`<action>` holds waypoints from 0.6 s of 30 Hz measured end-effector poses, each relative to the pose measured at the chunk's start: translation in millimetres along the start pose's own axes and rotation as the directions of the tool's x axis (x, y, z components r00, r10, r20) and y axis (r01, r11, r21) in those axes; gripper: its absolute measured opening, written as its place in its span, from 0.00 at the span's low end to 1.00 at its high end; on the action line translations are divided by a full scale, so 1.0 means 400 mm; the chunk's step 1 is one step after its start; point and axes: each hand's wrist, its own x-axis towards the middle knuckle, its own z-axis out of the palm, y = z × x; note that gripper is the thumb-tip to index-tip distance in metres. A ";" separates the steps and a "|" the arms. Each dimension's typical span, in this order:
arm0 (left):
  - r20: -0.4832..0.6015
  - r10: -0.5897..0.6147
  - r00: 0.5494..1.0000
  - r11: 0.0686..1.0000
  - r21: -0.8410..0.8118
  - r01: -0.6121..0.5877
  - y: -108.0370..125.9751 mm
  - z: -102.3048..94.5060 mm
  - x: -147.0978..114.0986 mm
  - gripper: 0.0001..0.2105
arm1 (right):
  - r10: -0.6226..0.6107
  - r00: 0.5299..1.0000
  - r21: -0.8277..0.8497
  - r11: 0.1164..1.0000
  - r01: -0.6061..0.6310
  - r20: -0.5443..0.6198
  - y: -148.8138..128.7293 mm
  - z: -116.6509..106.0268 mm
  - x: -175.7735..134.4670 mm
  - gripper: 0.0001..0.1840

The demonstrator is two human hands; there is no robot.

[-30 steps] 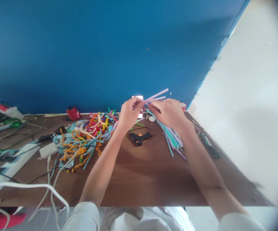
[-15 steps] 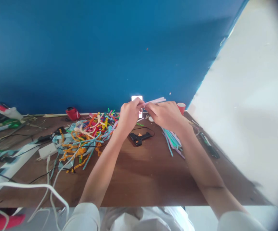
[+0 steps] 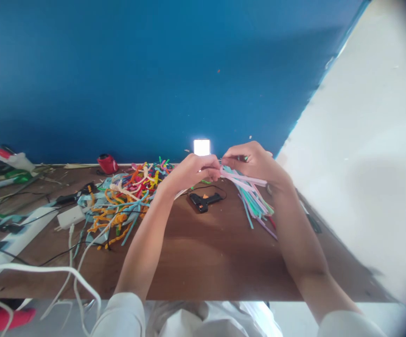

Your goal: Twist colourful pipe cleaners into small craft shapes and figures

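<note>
Pale pink pipe cleaners (image 3: 245,178) stick out to the right from the closed fingers of my left hand (image 3: 201,169). Close beside it, above these strips, my right hand (image 3: 254,161) has its thumb and forefinger pinched together near their held end; what lies between those fingertips is hidden. Under the right hand a bundle of blue, green and lilac pipe cleaners (image 3: 254,206) rests on the table. A black glue gun (image 3: 205,201) lies between my forearms. Behind my left hand a phone (image 3: 202,147) with a bright screen leans against the wall.
A tangled heap of twisted, multicoloured pipe cleaners (image 3: 122,206) covers the table (image 3: 203,262) left of my arm. Farther left are a white charger (image 3: 70,218), a power strip (image 3: 24,238) and loose cables. A red object (image 3: 107,164) stands by the blue wall (image 3: 154,84).
My left hand has lowered slightly and turned. The pink pipe cleaners now point right and downward instead of upward. My right hand has moved up and right, its fingers off the strips' middle.
</note>
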 end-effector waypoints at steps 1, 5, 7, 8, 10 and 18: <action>-0.004 0.010 1.000 0.999 -0.045 -0.011 0.004 0.003 0.000 0.06 | 0.015 1.000 0.060 0.998 -0.015 0.004 0.006 -0.002 0.000 0.16; -0.200 0.002 0.980 0.993 -0.113 -0.025 0.011 0.021 0.010 0.09 | 0.002 1.000 0.168 0.986 0.003 -0.029 0.034 0.008 0.004 0.11; -0.346 -0.031 0.938 0.986 -0.162 -0.027 0.010 0.033 0.020 0.10 | -0.013 0.995 0.152 0.988 0.028 -0.096 0.040 0.025 0.010 0.09; -0.406 -0.059 0.912 0.979 -0.200 -0.026 0.009 0.040 0.025 0.11 | 0.009 0.987 0.147 0.989 0.014 -0.158 0.039 0.035 0.013 0.11; -0.497 -0.129 0.858 0.963 -0.268 -0.011 0.003 0.053 0.034 0.10 | -0.023 0.974 0.081 0.996 0.042 -0.224 0.029 0.056 0.019 0.14; -0.599 -0.094 0.795 0.971 0.120 0.206 -0.026 0.059 0.036 0.09 | -0.078 0.981 -0.466 0.885 -0.013 -0.176 -0.011 0.111 0.025 0.15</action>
